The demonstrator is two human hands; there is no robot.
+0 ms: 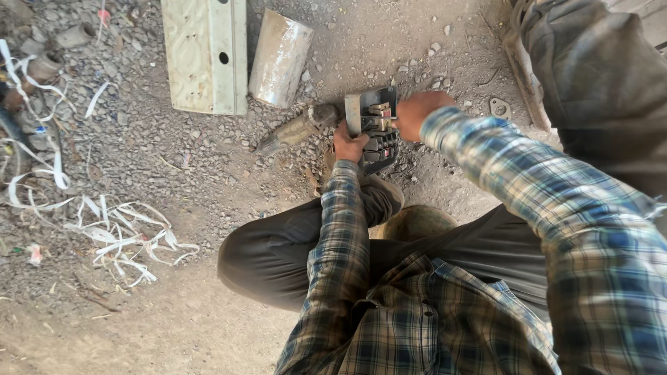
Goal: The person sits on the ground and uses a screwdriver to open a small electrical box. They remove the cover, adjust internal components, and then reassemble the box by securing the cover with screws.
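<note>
Dirt floor (208, 180) w/ gravel all round. Pale metal panel (206, 52) and dented cylinder (279, 59) lie up-left of the dark electrical unit (375, 128), white strips (118, 236) far left; open ground between. Both hands clamped on the unit: left hand (349, 144) at its lower-left edge, right hand (417, 114) on its right side. Unit sits just above the knee.

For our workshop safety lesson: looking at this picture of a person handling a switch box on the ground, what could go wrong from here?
1. Both bare hands, left hand and right hand, grip the switch box; its metal edges might cut the unprotected fingers.
2. The box is held low over gravel, so small parts could drop and get lost.
3. The loose white strips nearby could snag a foot.
</note>
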